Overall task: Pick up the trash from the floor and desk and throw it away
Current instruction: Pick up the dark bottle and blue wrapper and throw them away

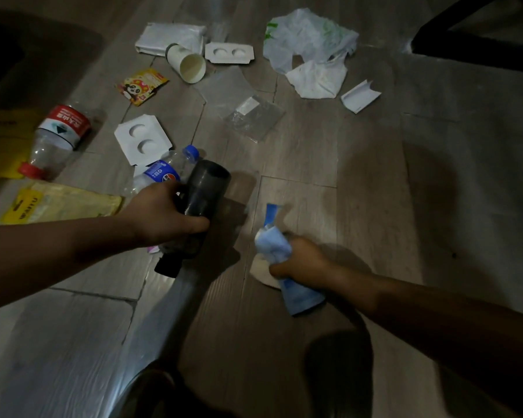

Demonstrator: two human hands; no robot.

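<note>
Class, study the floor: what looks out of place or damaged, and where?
Litter covers the floor: a paper cup lies tipped over near the top, and a red-labelled bottle lies on its side at left.

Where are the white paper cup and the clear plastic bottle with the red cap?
White paper cup (pixel 175 56): head view, on its side wall.
Clear plastic bottle with red cap (pixel 67 120): head view, on its red label.

I see a grey wood-grain plank floor (pixel 360 152) with a dull sheen. The dark smoky plastic bottle (pixel 206 194) looks smooth and glossy, the white paper cup (pixel 186 63) matt, the crumpled blue wrapper (pixel 272 245) faintly shiny.
</note>
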